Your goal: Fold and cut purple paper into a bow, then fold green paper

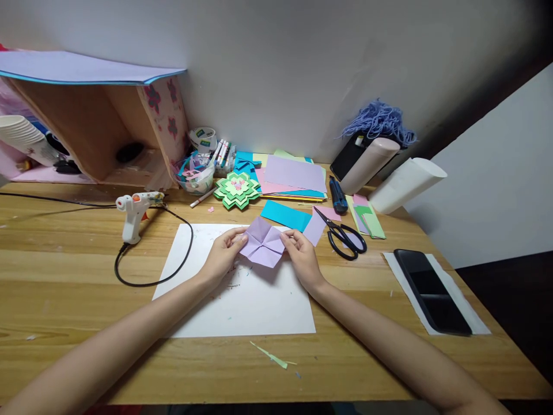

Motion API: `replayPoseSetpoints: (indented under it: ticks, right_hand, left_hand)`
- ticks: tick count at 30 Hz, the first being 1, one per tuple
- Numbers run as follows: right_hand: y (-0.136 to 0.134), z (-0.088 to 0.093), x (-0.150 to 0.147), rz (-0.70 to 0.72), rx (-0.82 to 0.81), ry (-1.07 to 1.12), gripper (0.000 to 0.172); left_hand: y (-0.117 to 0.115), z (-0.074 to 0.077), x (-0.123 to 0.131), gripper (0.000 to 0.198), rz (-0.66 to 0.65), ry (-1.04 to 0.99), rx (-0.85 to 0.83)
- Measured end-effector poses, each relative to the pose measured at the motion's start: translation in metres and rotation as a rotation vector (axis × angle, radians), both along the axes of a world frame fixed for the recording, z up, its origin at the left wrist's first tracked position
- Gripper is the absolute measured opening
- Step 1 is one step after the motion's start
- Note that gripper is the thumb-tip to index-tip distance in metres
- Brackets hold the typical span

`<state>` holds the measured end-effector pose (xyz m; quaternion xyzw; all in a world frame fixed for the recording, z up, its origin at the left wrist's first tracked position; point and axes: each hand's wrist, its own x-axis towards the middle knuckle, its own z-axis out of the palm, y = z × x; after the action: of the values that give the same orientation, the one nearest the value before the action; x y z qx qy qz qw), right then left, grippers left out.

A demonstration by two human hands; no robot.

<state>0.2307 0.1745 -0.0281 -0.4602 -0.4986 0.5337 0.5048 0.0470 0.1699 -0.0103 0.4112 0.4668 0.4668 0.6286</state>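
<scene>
A folded lilac paper square [262,244] with creases meeting at its middle is held a little above a white sheet [242,300] on the wooden desk. My left hand [224,253] pinches its left corner. My right hand [302,253] pinches its right edge. Both hands have their fingers closed on the paper. A small loose lilac piece [314,229] lies just right of the fold.
A white glue gun [135,212] with a black cord stands at the left. Black scissors [343,236], a blue cutter [337,196], a stack of coloured papers [291,176], a green paper flower [237,189], a bowl of scraps [196,176] and a black phone [432,291] lie around.
</scene>
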Motion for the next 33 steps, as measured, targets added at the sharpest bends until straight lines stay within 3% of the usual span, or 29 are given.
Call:
replayPoseSetpoints:
  ticks: [10,15,19,25,33]
  right_hand:
    - [0.002,0.000,0.002,0.045,-0.067,0.006,0.028]
    - [0.001,0.002,0.002,0.159,-0.056,-0.006,0.036]
    - [0.000,0.001,0.001,0.167,-0.050,-0.023,0.035]
    - [-0.002,0.003,0.000,0.128,-0.039,-0.049,0.032]
    - [-0.003,0.003,0.001,0.170,-0.034,-0.100,0.028]
  left_hand:
    - [0.001,-0.004,-0.002,0.040,0.028,-0.184,-0.035]
    - [-0.002,0.000,0.000,0.046,0.040,-0.056,-0.007]
    - [-0.006,0.008,0.003,0.050,0.048,0.018,0.001]
    - [-0.018,0.013,0.010,0.034,0.079,0.330,0.062]
    - [-0.022,0.009,0.012,0.033,0.050,0.292,0.000]
